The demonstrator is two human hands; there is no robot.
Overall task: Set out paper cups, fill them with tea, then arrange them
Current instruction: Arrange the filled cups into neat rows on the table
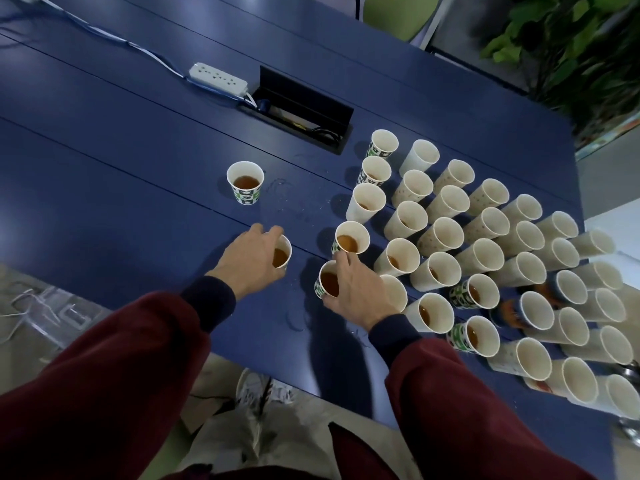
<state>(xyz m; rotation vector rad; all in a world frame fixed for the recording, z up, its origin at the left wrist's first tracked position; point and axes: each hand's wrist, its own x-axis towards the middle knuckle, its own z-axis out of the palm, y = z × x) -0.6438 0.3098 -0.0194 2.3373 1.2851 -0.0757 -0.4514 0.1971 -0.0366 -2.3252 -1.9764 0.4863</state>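
Observation:
On the blue table (145, 168), my left hand (251, 259) grips a paper cup of tea (283, 256) from its left side, fingers curled over the rim. My right hand (356, 292) holds a green-patterned cup of tea (327, 284) by its right side. Another filled patterned cup (350, 239) stands just beyond my right hand. A lone patterned cup of tea (245, 181) stands apart at the middle of the table. Several rows of paper cups (485, 258), many holding tea, crowd the right part of the table.
A white power strip (218, 78) with its cable lies at the back, next to an open black cable box (301, 110) sunk in the table. Spilled drops (287, 199) wet the surface near the lone cup. The table's front edge runs just below my wrists.

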